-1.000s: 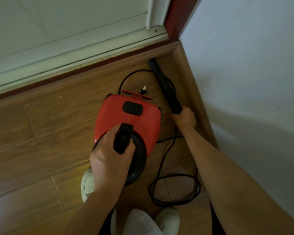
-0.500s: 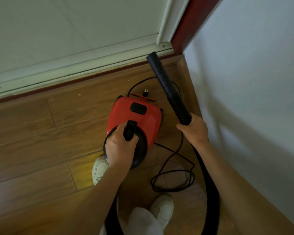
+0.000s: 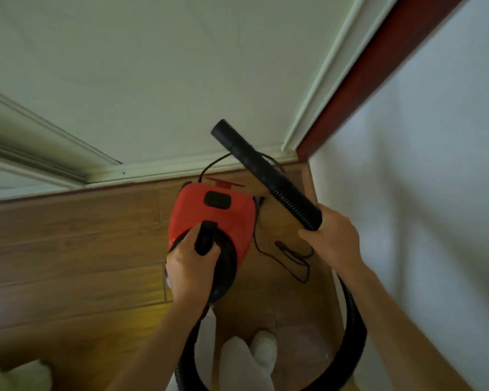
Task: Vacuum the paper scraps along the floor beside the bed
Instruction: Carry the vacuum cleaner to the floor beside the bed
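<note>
You lift vacuum (image 3: 209,221) off floor since second ago: left hand (image 3: 189,266) wraps black handle, right hand (image 3: 332,241) grips ribbed hose (image 3: 291,196), nozzle now raised, pointing far-left toward door. Power cord (image 3: 283,249) trails loose below body, slack loop on boards. Meaning, by my read: pick-up and carry stage, no suction work yet. No paper scraps or bed in view; you must turn to reach them. Surface: brown wood-plank floor (image 3: 68,249), pale door far, white wall (image 3: 421,193) right, tight corner
</note>
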A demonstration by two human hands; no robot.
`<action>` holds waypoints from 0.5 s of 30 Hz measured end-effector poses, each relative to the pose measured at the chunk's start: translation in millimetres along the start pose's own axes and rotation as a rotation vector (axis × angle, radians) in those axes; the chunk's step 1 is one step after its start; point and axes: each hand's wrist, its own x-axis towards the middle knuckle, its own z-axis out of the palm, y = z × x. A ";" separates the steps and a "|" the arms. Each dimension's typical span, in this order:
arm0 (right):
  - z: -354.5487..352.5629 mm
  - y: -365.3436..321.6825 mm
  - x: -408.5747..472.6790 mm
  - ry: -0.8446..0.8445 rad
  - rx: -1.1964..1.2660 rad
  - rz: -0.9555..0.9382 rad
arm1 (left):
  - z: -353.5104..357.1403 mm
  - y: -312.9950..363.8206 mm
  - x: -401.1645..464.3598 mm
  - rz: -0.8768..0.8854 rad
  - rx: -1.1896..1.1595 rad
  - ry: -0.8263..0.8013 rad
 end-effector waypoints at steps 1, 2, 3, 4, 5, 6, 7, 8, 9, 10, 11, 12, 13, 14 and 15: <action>-15.6 -20.3 -11.4 0.010 -0.016 -0.045 | -19.2 11.8 -10.5 0.008 -0.011 0.031; -32.4 -41.4 -23.0 0.025 -0.024 -0.085 | -39.0 22.8 -21.8 0.012 -0.025 0.062; -49.7 -63.4 -36.0 0.039 -0.022 -0.121 | -59.9 33.0 -34.1 0.016 -0.038 0.095; -66.9 -85.9 -49.6 0.048 -0.012 -0.156 | -81.3 42.2 -47.0 0.016 -0.053 0.131; -83.8 -108.4 -63.3 0.055 -0.003 -0.196 | -102.3 50.9 -59.7 0.012 -0.072 0.170; -99.8 -130.8 -78.2 0.062 -0.004 -0.247 | -123.9 59.2 -73.0 0.004 -0.098 0.207; -114.5 -153.1 -94.3 0.067 -0.019 -0.306 | -146.9 67.9 -86.5 -0.002 -0.123 0.246; -127.3 -175.2 -111.5 0.071 -0.043 -0.365 | -171.0 76.3 -99.4 -0.003 -0.137 0.283; -138.0 -196.3 -128.4 0.070 -0.072 -0.421 | -196.1 84.9 -111.0 0.001 -0.140 0.320; -147.3 -217.3 -144.7 0.058 -0.098 -0.472 | -222.1 92.6 -121.3 0.003 -0.137 0.359; -154.7 -235.7 -159.3 0.036 -0.117 -0.506 | -246.1 98.0 -130.0 0.001 -0.131 0.393; -161.6 -254.0 -173.1 0.014 -0.136 -0.534 | -270.0 101.1 -138.8 -0.008 -0.123 0.426; -168.6 -273.7 -188.2 -0.004 -0.160 -0.560 | -295.7 102.4 -150.6 -0.021 -0.116 0.461; -175.0 -292.8 -203.1 -0.016 -0.184 -0.586 | -319.2 100.3 -163.5 -0.035 -0.109 0.493; -181.2 -311.9 -216.8 -0.018 -0.201 -0.616 | -340.8 97.3 -176.2 -0.047 -0.106 0.520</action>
